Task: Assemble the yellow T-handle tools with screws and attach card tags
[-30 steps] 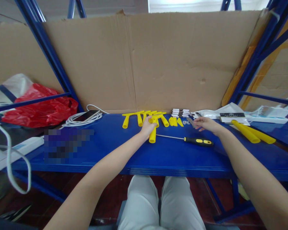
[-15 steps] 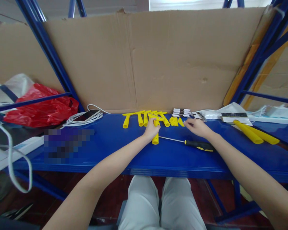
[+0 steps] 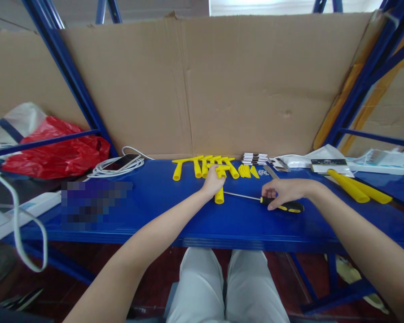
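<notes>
My left hand [image 3: 213, 181] is closed around a yellow T-shaped plastic handle [image 3: 219, 196], whose tube end points towards me. Around the black and yellow grip of a screwdriver [image 3: 291, 207] the fingers of my right hand [image 3: 283, 192] are curled. The screwdriver lies on the blue table, its thin shaft pointing left at the held handle. Behind my left hand stands a row of several similar yellow T-shaped handles [image 3: 197, 168]. Small flat yellow pieces [image 3: 245, 171] lie right of them, beside a little heap of small silvery parts [image 3: 262, 172], possibly screws.
Small white boxes [image 3: 255, 159] are stacked against the cardboard wall [image 3: 256, 85]. Two yellow tubes [image 3: 357, 190] and a white power strip [image 3: 380, 168] lie right. Left are a coiled white cable [image 3: 103, 170], a phone [image 3: 124, 161] and a red plastic bag [image 3: 59, 150].
My right hand has moved from the small silvery parts back towards me and onto the screwdriver's grip. My left hand keeps its hold on the yellow handle, nearly still.
</notes>
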{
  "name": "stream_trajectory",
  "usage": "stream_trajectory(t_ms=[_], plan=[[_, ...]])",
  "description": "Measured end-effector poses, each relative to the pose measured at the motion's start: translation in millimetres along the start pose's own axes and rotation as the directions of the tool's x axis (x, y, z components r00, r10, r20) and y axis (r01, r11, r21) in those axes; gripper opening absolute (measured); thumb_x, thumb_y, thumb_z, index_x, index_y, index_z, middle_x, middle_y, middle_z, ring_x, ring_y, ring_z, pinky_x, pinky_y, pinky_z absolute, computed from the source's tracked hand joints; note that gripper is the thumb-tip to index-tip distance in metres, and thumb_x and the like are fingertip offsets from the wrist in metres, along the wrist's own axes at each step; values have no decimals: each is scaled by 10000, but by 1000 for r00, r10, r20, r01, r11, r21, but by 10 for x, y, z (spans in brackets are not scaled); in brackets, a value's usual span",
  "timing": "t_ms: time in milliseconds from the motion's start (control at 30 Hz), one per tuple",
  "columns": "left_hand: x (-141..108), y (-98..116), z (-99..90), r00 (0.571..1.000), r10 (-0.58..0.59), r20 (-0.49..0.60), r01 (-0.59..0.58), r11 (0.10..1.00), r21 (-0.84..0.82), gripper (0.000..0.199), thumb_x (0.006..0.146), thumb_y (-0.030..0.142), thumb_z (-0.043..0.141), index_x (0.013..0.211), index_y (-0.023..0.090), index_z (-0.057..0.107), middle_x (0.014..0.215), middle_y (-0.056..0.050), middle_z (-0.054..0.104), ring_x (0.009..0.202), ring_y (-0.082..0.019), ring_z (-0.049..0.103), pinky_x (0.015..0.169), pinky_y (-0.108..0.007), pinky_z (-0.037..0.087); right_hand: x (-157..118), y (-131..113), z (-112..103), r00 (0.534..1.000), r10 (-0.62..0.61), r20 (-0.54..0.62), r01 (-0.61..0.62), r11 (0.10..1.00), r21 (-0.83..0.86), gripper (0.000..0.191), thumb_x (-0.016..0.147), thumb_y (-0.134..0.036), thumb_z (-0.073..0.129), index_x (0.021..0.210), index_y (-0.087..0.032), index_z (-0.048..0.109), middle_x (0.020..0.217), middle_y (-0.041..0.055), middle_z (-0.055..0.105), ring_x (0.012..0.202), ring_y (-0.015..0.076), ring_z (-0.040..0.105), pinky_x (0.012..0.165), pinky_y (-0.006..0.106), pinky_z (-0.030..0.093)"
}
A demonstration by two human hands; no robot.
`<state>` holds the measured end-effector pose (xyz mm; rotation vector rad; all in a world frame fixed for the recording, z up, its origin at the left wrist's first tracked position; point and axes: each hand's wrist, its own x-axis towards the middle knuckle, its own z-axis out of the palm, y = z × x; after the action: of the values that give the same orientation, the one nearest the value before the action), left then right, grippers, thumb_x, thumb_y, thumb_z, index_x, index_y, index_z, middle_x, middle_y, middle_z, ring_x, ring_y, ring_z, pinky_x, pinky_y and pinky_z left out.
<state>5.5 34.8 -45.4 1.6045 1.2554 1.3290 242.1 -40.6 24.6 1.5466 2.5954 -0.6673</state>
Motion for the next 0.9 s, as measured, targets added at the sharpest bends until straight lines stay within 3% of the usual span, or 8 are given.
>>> stream_trajectory(t_ms=[100, 200, 333, 467, 600, 900], plan=[[21, -11, -5, 1000, 10, 0, -10, 1000, -13, 576, 657, 32, 594, 1206, 151, 468, 1317, -155, 525, 1291, -237, 452, 1102, -382, 300, 32, -55, 57, 997, 0, -75, -13, 986, -169, 134, 634, -313, 631, 697, -197, 608, 729, 30, 632, 656, 175, 559, 550, 256, 388], [5, 24, -27, 1000, 16, 24, -16, 1000, 6, 606, 642, 31, 603, 1217, 164, 462, 1306, -139, 533, 1285, -242, 456, 1108, -391, 296, 58, -62, 82, 992, 2, -126, -30, 974, -223, 83, 671, -280, 591, 697, -205, 614, 722, 33, 638, 643, 177, 558, 547, 263, 377], [-70, 103, -42, 995, 42, 95, -57, 985, 163, 658, 594, 23, 626, 1228, 91, 463, 1402, -221, 427, 1365, -298, 347, 1146, -391, 225, 131, 57, 85, 983, -22, -184, -18, 977, -213, 157, 733, -275, 556, 811, -200, 670, 819, 66, 680, 726, 205, 606, 634, 284, 439], [-125, 118, -18, 984, 89, 154, -122, 968, 219, 660, 559, -8, 584, 1197, 133, 498, 1454, -190, 387, 1425, -297, 234, 1164, -397, 184, 264, 249, 87, 952, -93, -293, 21, 971, -239, 219, 745, -263, 571, 904, -205, 711, 942, 88, 698, 878, 248, 627, 791, 333, 475], [-134, 114, -19, 974, 132, 184, -174, 956, 235, 643, 546, -33, 542, 1162, 152, 526, 1442, -174, 416, 1406, -291, 288, 1163, -414, 193, 374, 369, 86, 921, -82, -380, -23, 964, -264, 271, 747, -258, 595, 983, -218, 719, 1020, 93, 690, 953, 268, 622, 854, 375, 474], [-59, 117, -75, 979, 161, 129, -183, 966, 184, 586, 568, -46, 537, 1107, 184, 540, 1358, -119, 501, 1366, -265, 356, 1164, -426, 212, 392, 422, 57, 918, -44, -393, -30, 983, -179, 322, 748, -311, 600, 1032, -203, 706, 1055, 101, 683, 996, 271, 615, 883, 376, 471]])
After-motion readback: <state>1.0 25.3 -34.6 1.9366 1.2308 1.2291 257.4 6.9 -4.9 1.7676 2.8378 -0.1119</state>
